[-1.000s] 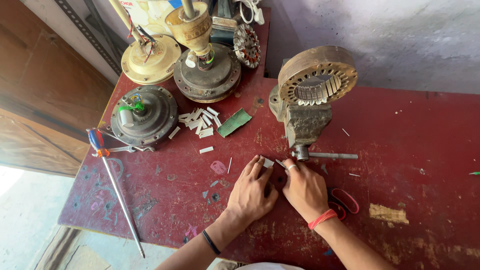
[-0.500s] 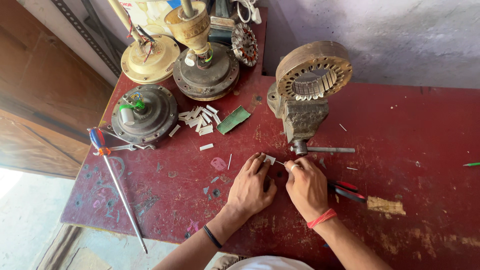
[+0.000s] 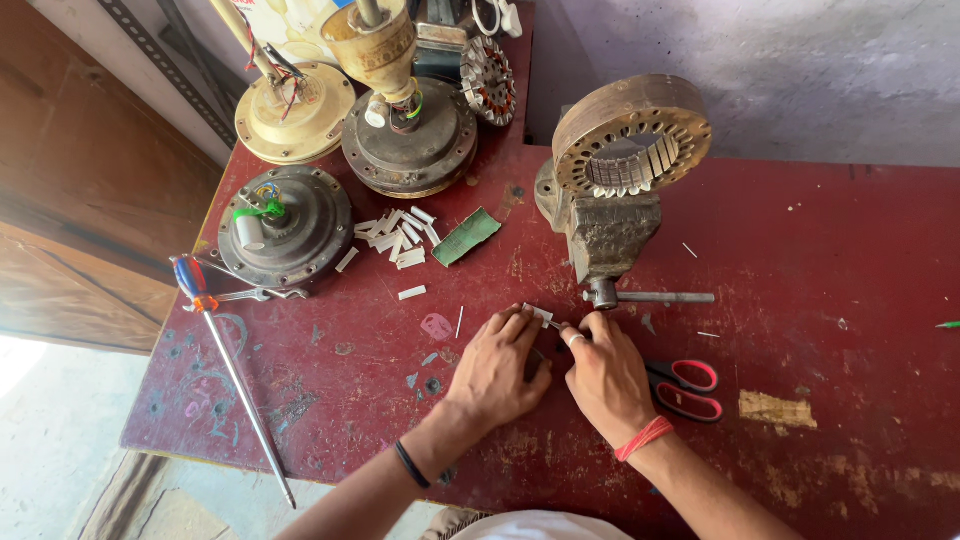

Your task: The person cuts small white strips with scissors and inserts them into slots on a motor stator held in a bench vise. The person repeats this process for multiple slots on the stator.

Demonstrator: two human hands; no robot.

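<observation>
Three motor housings crowded the far left of the red tabletop (image 3: 820,260): a cream one (image 3: 292,112), a dark one with a brass cap (image 3: 408,140) and a grey one (image 3: 285,225) with a green wire on top. Beside the grey housing lay a heap of small white strips (image 3: 398,235) and a green scrap (image 3: 466,236), and a long screwdriver (image 3: 232,372) with a red and blue handle ran toward the near left edge. A vise (image 3: 607,232) stood in the middle of the tabletop, clamping a rusty slotted stator ring (image 3: 630,135) upright, its handle bar (image 3: 655,297) pointing right, just beyond the hands. Red-handled scissors (image 3: 685,388) lay partly under the right wrist. Both hands rested low on the tabletop in front of the vise, knuckles up, close together. A small white paper strip (image 3: 540,314) sat at the tips of the left hand (image 3: 495,370), just ahead of the right hand (image 3: 608,378), near the vise handle's hub. The left fingers (image 3: 520,325) were bunched narrow and pinched the strip's near end against the tabletop. The right fingers (image 3: 585,332) were curled in tight, with a ring on one, and met the left ones at the strip; whether they gripped it or only touched it could not be told.
</observation>
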